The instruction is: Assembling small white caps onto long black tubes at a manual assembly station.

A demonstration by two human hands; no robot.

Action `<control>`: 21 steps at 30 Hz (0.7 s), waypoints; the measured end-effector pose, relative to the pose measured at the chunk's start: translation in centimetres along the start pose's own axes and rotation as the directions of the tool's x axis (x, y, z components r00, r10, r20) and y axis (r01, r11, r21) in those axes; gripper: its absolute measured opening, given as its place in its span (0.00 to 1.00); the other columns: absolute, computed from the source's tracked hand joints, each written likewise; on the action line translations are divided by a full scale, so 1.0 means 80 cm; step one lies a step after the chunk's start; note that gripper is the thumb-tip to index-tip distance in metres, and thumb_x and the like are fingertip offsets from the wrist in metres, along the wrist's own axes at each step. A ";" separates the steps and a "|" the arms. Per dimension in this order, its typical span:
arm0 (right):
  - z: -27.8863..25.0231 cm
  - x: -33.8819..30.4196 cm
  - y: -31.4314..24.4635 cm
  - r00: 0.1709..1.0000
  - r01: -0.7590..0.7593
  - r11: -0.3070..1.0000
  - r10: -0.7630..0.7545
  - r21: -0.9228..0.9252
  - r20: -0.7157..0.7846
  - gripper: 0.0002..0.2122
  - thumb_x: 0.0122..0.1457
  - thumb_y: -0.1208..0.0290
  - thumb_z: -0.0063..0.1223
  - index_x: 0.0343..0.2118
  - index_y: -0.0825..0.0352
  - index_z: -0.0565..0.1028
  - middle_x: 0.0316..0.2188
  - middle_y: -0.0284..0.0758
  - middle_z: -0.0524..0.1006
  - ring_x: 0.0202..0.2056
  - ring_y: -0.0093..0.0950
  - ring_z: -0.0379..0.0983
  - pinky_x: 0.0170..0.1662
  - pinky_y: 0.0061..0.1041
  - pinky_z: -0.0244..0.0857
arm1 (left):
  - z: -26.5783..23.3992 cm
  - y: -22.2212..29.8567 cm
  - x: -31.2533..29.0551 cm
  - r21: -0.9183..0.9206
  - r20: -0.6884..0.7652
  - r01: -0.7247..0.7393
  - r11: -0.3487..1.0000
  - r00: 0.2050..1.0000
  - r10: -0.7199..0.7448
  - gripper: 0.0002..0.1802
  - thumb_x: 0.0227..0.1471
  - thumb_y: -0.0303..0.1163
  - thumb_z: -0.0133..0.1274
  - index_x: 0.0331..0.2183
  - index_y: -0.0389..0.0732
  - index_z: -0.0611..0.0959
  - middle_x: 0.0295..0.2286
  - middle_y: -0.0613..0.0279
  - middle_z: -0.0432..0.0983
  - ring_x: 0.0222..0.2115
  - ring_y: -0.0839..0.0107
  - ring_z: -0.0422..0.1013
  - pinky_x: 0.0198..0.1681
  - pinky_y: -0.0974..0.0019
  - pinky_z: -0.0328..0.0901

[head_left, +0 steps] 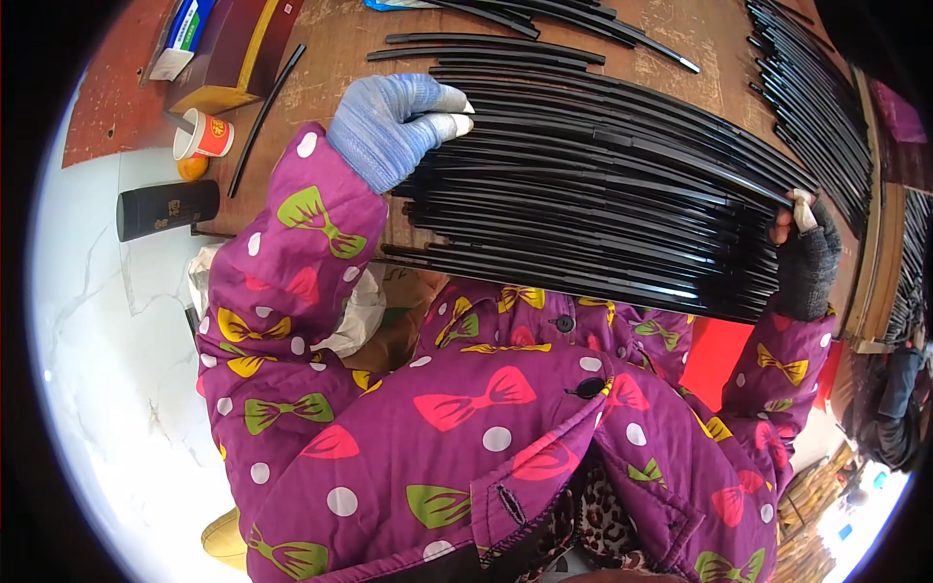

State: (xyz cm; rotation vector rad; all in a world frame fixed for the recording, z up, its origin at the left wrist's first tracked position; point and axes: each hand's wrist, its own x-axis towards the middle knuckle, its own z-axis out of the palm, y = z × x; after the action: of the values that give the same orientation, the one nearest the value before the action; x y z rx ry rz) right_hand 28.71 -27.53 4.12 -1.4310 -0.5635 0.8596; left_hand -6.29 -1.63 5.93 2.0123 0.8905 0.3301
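Note:
Many slim black rods (603,214) lie side by side on the brown wooden table, close in front of my body. My left hand (394,126), in a blue knit glove with white fingertips, pinches the left end of one black rod (622,146) at the upper part of the bundle. At that rod's right end is my right hand (809,248), in a dark grey fingerless glove, with white wrapping on a finger. Its fingers are closed at the rod tip and partly hidden by the bundle's edge.
More black rods (812,107) lie at the far right, and others (573,15) at the top. To the left are a dark red box (228,49), a red-and-white paper cup (207,134), an orange fruit (192,168), a black case (167,208) and a single rod (264,121).

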 end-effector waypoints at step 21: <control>-0.010 0.004 0.001 0.999 0.027 0.998 -0.029 0.063 0.030 0.10 0.54 0.71 0.46 0.36 0.72 0.69 0.20 0.33 0.71 0.21 0.20 0.64 0.27 0.19 0.58 | 0.005 -0.004 0.013 -0.117 0.077 0.105 0.988 0.992 -0.096 0.09 0.42 0.25 0.54 0.30 0.35 0.79 0.25 0.64 0.73 0.25 0.80 0.67 0.29 0.77 0.63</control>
State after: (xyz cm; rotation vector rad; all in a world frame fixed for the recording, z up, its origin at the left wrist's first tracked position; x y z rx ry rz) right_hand 29.51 -27.79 3.94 -1.3518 -0.5736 0.8715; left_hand -5.54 -1.04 5.32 1.8496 0.9027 0.2488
